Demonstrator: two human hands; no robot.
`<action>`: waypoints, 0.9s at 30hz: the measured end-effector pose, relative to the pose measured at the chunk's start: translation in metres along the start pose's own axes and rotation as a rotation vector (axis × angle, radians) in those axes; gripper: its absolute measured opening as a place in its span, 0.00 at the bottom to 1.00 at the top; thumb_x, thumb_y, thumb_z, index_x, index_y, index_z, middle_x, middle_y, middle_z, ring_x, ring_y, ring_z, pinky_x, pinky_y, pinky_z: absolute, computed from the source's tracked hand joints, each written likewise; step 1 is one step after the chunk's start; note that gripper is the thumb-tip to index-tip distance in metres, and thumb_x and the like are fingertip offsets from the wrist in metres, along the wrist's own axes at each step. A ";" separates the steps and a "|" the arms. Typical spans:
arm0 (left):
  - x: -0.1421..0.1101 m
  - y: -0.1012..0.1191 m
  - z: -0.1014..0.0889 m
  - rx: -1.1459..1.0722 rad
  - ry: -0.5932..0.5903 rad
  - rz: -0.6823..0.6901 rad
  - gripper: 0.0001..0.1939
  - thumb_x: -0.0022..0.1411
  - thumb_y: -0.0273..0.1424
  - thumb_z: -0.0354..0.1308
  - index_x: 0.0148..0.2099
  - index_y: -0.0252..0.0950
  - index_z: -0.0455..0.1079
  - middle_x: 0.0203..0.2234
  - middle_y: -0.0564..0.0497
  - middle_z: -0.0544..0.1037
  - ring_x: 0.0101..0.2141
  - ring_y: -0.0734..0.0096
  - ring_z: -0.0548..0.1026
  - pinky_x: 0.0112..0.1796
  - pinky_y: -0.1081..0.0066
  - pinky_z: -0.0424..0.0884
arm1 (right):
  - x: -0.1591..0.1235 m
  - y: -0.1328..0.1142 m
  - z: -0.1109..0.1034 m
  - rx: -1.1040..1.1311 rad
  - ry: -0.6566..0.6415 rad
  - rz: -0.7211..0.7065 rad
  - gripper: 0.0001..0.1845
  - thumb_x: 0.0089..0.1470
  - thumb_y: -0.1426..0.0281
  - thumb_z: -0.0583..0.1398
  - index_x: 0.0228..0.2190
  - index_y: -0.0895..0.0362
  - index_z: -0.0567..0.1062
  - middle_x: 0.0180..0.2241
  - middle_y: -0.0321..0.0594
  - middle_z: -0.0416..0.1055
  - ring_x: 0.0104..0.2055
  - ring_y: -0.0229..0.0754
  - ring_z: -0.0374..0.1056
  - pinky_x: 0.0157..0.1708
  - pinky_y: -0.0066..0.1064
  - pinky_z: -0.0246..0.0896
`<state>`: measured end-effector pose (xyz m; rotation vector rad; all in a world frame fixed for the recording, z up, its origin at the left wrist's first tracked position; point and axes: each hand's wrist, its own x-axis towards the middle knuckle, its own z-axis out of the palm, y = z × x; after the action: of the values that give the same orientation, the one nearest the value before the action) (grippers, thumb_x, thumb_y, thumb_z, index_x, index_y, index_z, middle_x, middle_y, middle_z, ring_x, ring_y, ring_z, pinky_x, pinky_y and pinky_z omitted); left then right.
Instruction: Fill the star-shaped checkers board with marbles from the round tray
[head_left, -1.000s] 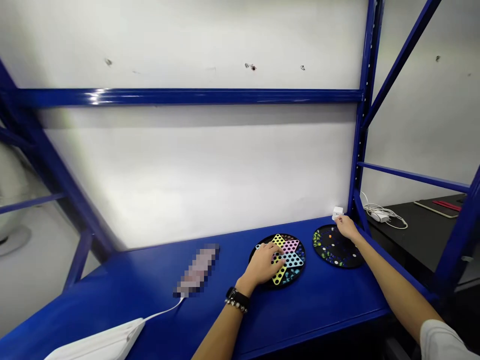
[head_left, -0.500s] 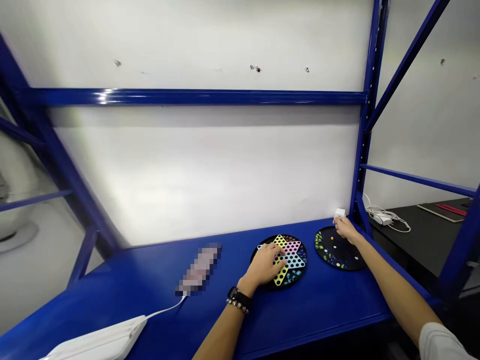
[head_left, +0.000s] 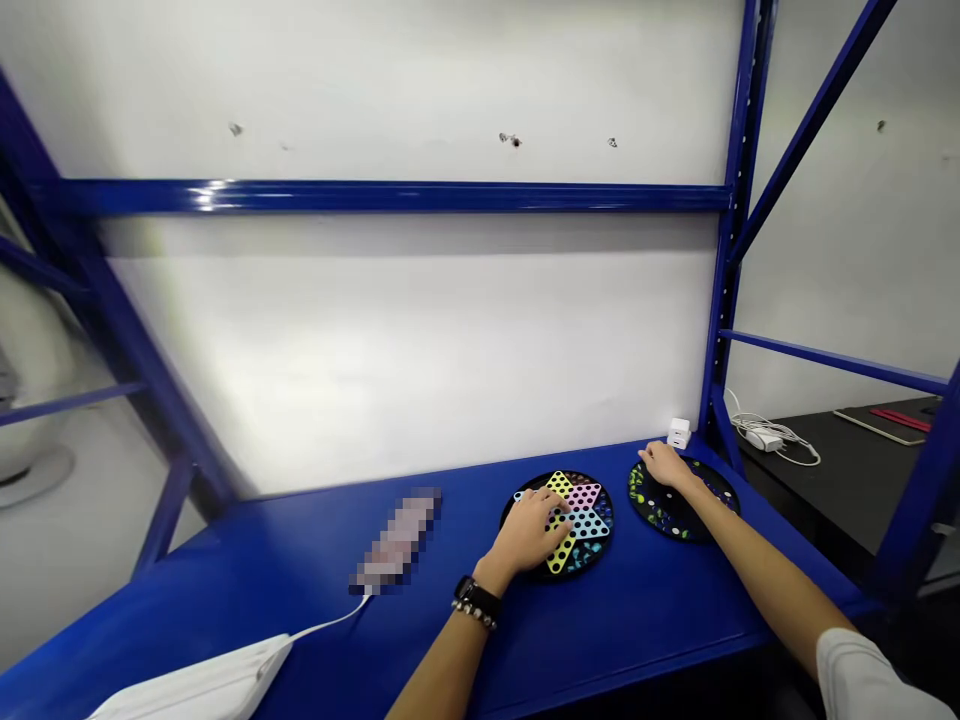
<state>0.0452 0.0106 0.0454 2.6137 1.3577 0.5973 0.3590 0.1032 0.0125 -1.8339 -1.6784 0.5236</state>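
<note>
at a blue steel shelf (head_left: 450, 640), our left hand (head_left: 525, 533) comes down over a star-patterned chinese checkers board (head_left: 589, 497), its fingers loosely spread and curved across the yellow and pink points of the star. the hand is partly open, and the fingers hide whatever lies beneath them, so we cannot tell whether they have hold of a marble. a black wristwatch (head_left: 469, 594) and a beaded bracelet (head_left: 474, 616) circle that wrist.

just to the right, our right hand (head_left: 666, 466) lies over the far side of a round black board (head_left: 679, 512), fingers close together and lightly curled; its grip, too, we cannot read from here. coloured marbles (head_left: 652, 512), many of them green and blue, sit around that board's near and left edges. the two boards stand just apart on the shelf.

a small white plug block (head_left: 679, 433) stands by the upright behind the round board. to the left lie a pixelated, blurred object (head_left: 397, 540) and a white cable (head_left: 322, 622) running to a white pad (head_left: 195, 690). a white sleeve (head_left: 862, 680) covers our upper right arm.
</note>
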 end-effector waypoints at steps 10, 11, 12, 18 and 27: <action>0.000 -0.001 0.000 -0.027 0.005 -0.003 0.13 0.62 0.39 0.53 0.43 0.41 0.74 0.42 0.48 0.76 0.43 0.60 0.72 0.48 0.61 0.65 | -0.006 -0.011 0.003 -0.350 -0.119 -0.088 0.07 0.56 0.66 0.60 0.31 0.57 0.68 0.32 0.44 0.71 0.35 0.44 0.70 0.32 0.29 0.58; 0.000 0.000 -0.001 -0.031 0.012 -0.009 0.12 0.62 0.39 0.53 0.43 0.41 0.74 0.42 0.48 0.76 0.43 0.60 0.72 0.47 0.61 0.66 | -0.004 -0.011 0.003 -0.258 -0.108 -0.080 0.09 0.56 0.66 0.60 0.28 0.57 0.68 0.30 0.41 0.70 0.32 0.41 0.68 0.29 0.27 0.57; 0.000 0.001 -0.002 -0.036 0.021 -0.018 0.12 0.62 0.39 0.53 0.43 0.41 0.73 0.42 0.47 0.75 0.43 0.60 0.72 0.46 0.62 0.66 | -0.003 -0.012 0.003 -0.088 -0.103 -0.060 0.10 0.56 0.66 0.60 0.26 0.57 0.66 0.26 0.38 0.67 0.27 0.37 0.65 0.26 0.25 0.54; 0.002 0.005 -0.010 -0.042 0.158 -0.087 0.11 0.65 0.38 0.50 0.43 0.41 0.71 0.42 0.50 0.74 0.42 0.63 0.73 0.44 0.64 0.68 | 0.002 -0.026 -0.013 1.017 -0.178 0.063 0.15 0.58 0.55 0.52 0.30 0.54 0.64 0.16 0.23 0.50 0.13 0.29 0.40 0.13 0.22 0.36; 0.002 0.009 -0.015 -0.015 0.347 -0.103 0.10 0.66 0.36 0.48 0.37 0.40 0.69 0.37 0.51 0.75 0.38 0.66 0.74 0.40 0.66 0.68 | -0.008 -0.084 0.030 0.830 -0.233 0.049 0.17 0.58 0.58 0.52 0.22 0.54 0.59 0.14 0.24 0.48 0.14 0.30 0.41 0.16 0.24 0.35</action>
<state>0.0472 0.0061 0.0621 2.4909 1.5587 1.0780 0.2751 0.1020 0.0447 -1.2254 -1.2519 1.2681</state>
